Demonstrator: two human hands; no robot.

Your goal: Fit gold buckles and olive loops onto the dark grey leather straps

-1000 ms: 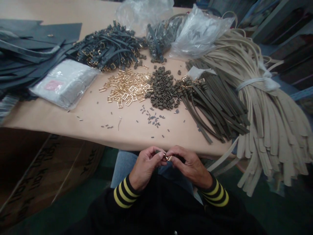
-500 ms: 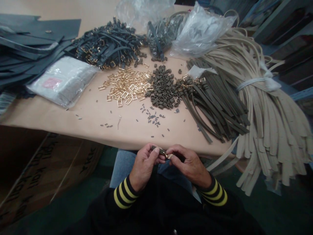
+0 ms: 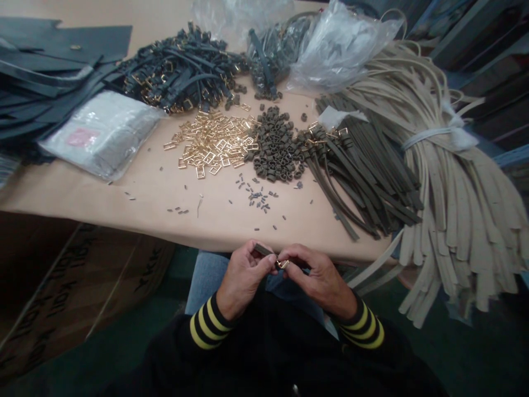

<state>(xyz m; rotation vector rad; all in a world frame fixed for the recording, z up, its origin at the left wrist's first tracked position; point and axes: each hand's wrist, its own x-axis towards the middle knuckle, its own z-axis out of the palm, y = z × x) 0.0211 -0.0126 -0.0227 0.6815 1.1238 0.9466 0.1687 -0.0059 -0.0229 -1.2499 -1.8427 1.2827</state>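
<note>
Just off the table's front edge, my left hand (image 3: 243, 275) is closed on a dark olive strap (image 3: 263, 251), with the thumb lying along it. A gold buckle (image 3: 282, 264) sits at the strap's right end, pinched between the thumb and fingers of my right hand (image 3: 318, 275). The fingertips of both hands nearly meet there, and they hide part of the strap. Ahead on the table lie a pile of loose gold buckles (image 3: 217, 140), a heap of olive strap loops (image 3: 275, 146) and scattered small dark pieces (image 3: 258, 197).
Olive straps (image 3: 367, 171) lie to the right, beside a tied bundle of beige straps (image 3: 454, 204) hanging over the edge. Dark buckled straps (image 3: 182, 71), a plastic-wrapped packet (image 3: 103, 135) and clear plastic bags (image 3: 339, 49) stand behind. A printed carton (image 3: 119, 275) is below left.
My left thumb has slid right along the strap towards the buckle. The buckle has shifted slightly left and turned between my fingers. The camera view has moved a little.
</note>
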